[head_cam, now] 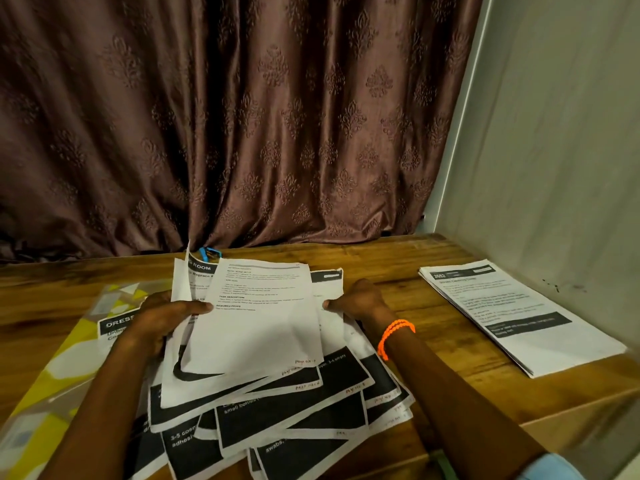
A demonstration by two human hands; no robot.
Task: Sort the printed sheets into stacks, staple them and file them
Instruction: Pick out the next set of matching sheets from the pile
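Our left hand (162,318) pinches the left edge of the top printed sheet (256,317), thumb curled over it, while our right hand (358,301) grips the right edge of the loose pile (277,403) spread on the wooden table (398,258). We judge sorting is under way: next, read the header and carry this sheet to its matching stack. Legible: "TASK DESCRIPTION", "REQUIRED PROPS". The neat stack (519,317) at right reads "2652"; the sheet on the yellow folder (45,386) shows "DRESS".
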